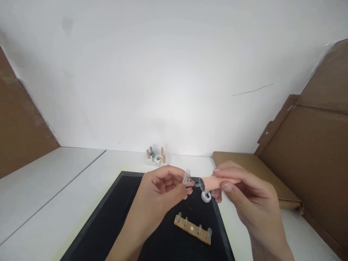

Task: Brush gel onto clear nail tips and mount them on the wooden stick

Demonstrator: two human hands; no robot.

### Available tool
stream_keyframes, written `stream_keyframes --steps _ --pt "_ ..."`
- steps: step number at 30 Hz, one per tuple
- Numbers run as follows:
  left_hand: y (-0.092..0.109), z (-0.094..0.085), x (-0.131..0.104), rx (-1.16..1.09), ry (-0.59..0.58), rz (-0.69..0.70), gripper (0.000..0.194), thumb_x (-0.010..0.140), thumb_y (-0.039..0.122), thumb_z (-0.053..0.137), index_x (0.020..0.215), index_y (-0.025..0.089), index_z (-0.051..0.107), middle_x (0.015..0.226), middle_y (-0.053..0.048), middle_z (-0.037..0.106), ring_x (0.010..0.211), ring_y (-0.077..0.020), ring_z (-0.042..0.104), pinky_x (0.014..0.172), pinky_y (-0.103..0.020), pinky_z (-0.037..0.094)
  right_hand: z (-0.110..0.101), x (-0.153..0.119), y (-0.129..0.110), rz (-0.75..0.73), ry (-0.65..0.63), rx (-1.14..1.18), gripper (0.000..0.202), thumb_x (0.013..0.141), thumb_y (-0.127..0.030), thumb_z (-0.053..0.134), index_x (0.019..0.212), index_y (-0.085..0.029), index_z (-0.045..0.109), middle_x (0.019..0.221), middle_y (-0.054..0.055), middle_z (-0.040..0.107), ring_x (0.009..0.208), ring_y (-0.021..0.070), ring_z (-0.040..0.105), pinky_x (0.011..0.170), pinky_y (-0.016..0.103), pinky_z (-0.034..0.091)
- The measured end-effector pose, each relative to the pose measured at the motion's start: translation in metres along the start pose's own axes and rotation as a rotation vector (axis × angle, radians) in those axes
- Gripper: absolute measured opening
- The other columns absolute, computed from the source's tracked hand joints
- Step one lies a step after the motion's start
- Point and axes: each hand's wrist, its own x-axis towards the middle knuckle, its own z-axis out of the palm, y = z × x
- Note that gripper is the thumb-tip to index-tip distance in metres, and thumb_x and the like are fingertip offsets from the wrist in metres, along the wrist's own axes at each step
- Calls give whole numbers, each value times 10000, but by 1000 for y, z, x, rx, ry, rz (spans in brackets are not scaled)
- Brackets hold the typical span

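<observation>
Between finger and thumb, my left hand [160, 199] pinches a small clear nail tip [186, 176] on a thin stem. My right hand [244, 195] grips a peach nail polish cap [212, 183], whose brush [193, 186] points left and reaches the nail tip; exact contact is hard to tell. Below the hands, a tan strip [191, 229] with several clear nail tips standing on it lies on the black mat [106, 217]. A small round white container [206, 197] with something shiny inside sits just under the cap.
At the back, against the white wall, a clear tray [152, 162] holds several peach-capped and grey-capped bottles. A flat cardboard box [244, 163] lies at the right on the white table [67, 170]. Brown cardboard panels stand at both sides.
</observation>
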Motion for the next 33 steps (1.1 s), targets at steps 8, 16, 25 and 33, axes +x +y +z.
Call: stream_keyframes --steps 8,16,25,33 --pt "-2 4 -2 57 93 52 70 705 143 798 671 186 755 630 -1 735 624 -146 669 629 -237 548 5 -1 2 19 50 61 256 852 -100 720 1001 -298 785 964 42 714 841 141 702 627 209 624" --pt "-4 7 -5 34 69 105 66 758 120 751 728 176 767 677 -9 727 665 -131 650 644 -205 526 7 -1 -3 0 55 18 257 889 -93 671 986 -301 787 978 34 760 726 128 727 631 233 651" --pt "-2 7 -5 98 48 161 72 802 142 725 744 178 748 698 -2 693 656 -127 632 611 -192 527 7 1 -13 -77 62 -181 344 828 -19 680 996 -303 779 973 6 774 913 137 742 721 188 639" --pt "-5 5 -6 105 46 181 75 805 150 730 735 181 728 722 -11 725 672 -140 668 615 -187 555 6 -1 -13 -156 32 -270 398 824 39 641 1014 -292 753 1009 -43 761 953 90 720 822 152 610"
